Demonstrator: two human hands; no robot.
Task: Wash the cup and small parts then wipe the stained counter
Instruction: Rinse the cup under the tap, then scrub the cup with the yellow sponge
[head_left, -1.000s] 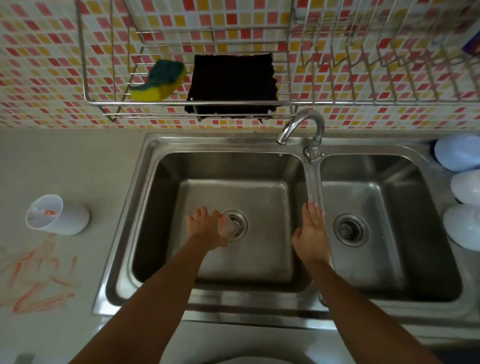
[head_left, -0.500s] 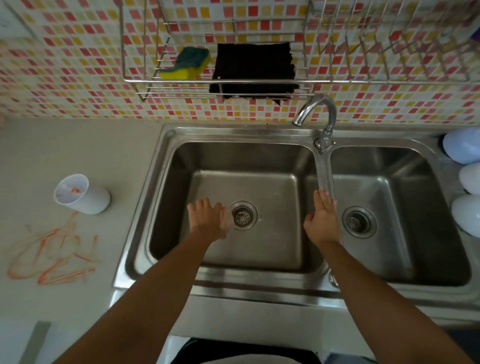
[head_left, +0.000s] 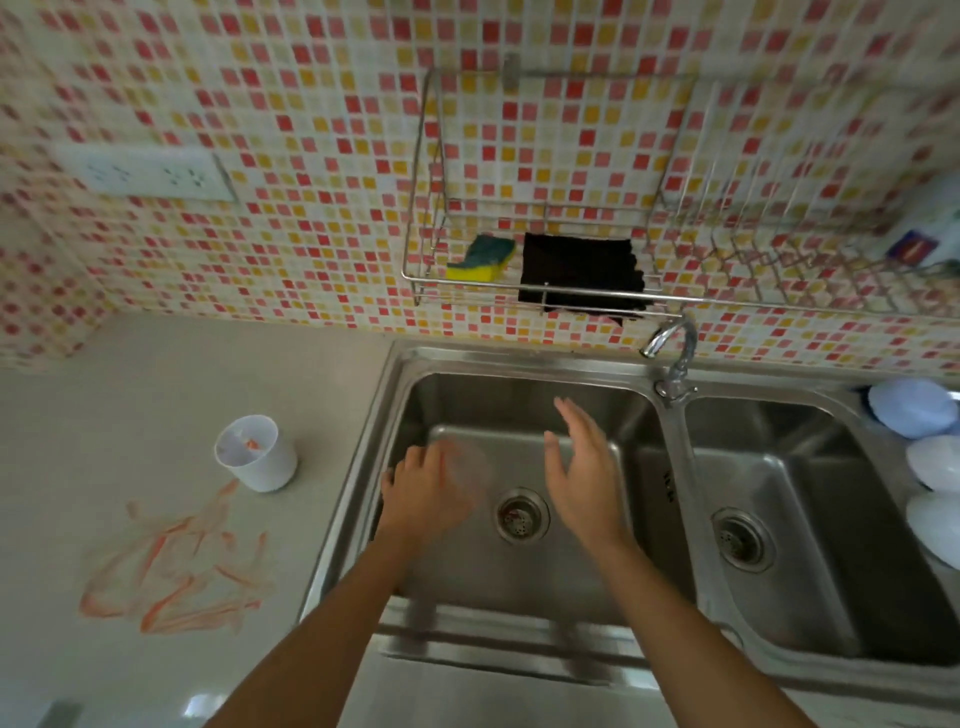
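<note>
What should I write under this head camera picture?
Left hand holds clear cup over sink; right hand open.

**No legible text on show**

Nothing here reads cleanly. Dark marks (head_left: 668, 486) sit on the divider wall of the sink (head_left: 519, 358), too small and blurred to make out. At the far right, a white bottle (head_left: 940, 228) in the wire rack (head_left: 779, 291) carries a blue-and-red label (head_left: 912, 248), its lettering smeared beyond reading.
</note>
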